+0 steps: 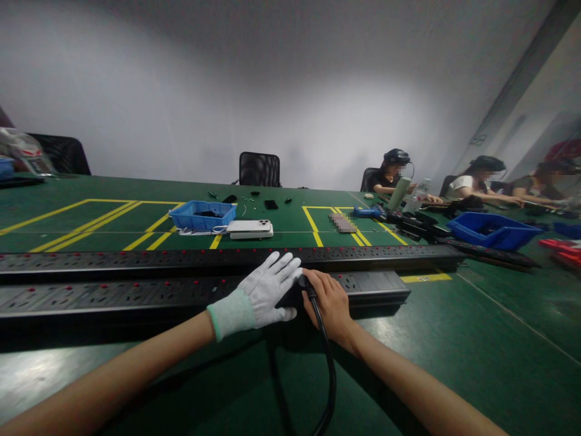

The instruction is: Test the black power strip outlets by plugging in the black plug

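Observation:
My left hand (267, 290), in a white glove with a mint cuff, lies with its fingers stretched out on the nearer black power strip (376, 287). My bare right hand (330, 303) is closed around a black power plug (303, 282) at the strip's sockets, just right of the gloved fingertips. How far the plug sits in a socket is hidden by my fingers. From the plug a thick black cable (330, 363) curves down towards me. Behind runs a second long power strip (399, 257) with red switches, parallel to the first.
A light blue bin (204, 219) and a white phone (249, 229) stand beyond the strips on the green table (454, 339). Small black parts (271, 204) lie farther back. To the right are a dark blue bin (492, 233) and several people in headgear.

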### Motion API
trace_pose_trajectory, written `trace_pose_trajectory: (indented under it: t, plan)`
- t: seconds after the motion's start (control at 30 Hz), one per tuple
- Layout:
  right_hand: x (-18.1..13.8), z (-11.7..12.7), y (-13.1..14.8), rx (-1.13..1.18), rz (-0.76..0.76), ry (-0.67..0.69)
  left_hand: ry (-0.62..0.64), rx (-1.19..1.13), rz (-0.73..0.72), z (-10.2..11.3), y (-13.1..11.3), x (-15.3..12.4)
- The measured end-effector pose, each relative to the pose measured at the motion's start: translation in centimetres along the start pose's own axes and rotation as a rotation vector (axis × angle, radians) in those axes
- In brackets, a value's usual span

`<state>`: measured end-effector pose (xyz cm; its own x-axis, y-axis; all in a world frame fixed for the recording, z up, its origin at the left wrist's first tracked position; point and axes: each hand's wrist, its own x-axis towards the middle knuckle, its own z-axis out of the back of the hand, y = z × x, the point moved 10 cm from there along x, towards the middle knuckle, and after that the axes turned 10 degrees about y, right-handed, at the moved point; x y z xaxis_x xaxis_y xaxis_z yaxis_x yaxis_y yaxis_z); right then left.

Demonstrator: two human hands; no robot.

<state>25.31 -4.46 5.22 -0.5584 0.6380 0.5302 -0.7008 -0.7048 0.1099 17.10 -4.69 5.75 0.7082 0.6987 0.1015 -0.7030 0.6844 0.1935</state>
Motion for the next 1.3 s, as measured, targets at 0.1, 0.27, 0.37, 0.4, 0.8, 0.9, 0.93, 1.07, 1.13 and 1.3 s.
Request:
trace_pose_trajectory:
  t: [0.1,0.27,0.37,0.4,0.8,0.9,0.93,1.07,1.13,1.3]
  plan:
    - [-0.01,0.13,0.05,-0.008,0.005,-0.011,-0.019,0.005,0.001,0.04,0.07,-0.04]
    - [-0.07,0.23,0.17,-0.020,0.015,-0.023,-0.023,0.001,0.015,0.01,0.11,-0.16]
    - [-0.08,0.20,0.13,-0.026,0.011,-0.024,-0.012,-0.006,0.017,0.06,0.01,-0.21]
    - [-0.08,0.19,0.12,-0.027,0.010,-0.024,-0.008,-0.007,0.019,0.03,0.01,-0.23]
    - [-0.09,0.05,0.00,-0.014,0.008,-0.012,-0.002,0.001,0.025,-0.83,0.19,-0.47]
    - [-0.07,0.04,0.01,-0.011,0.010,-0.010,0.034,0.007,0.052,-0.83,0.22,-0.46]
    - [-0.06,0.04,0.01,-0.011,0.011,-0.010,0.045,0.010,0.059,-0.80,0.21,-0.46]
    - [-0.07,-0.02,-0.03,-0.012,0.010,-0.010,0.061,0.019,0.066,-0.63,0.14,-0.42]
    - [-0.08,-0.07,-0.03,-0.013,0.011,-0.007,0.060,0.017,0.066,-0.65,0.16,-0.40]
    - [-0.07,0.02,0.04,-0.015,0.010,-0.010,0.064,0.009,0.065,-0.70,0.22,-0.37]
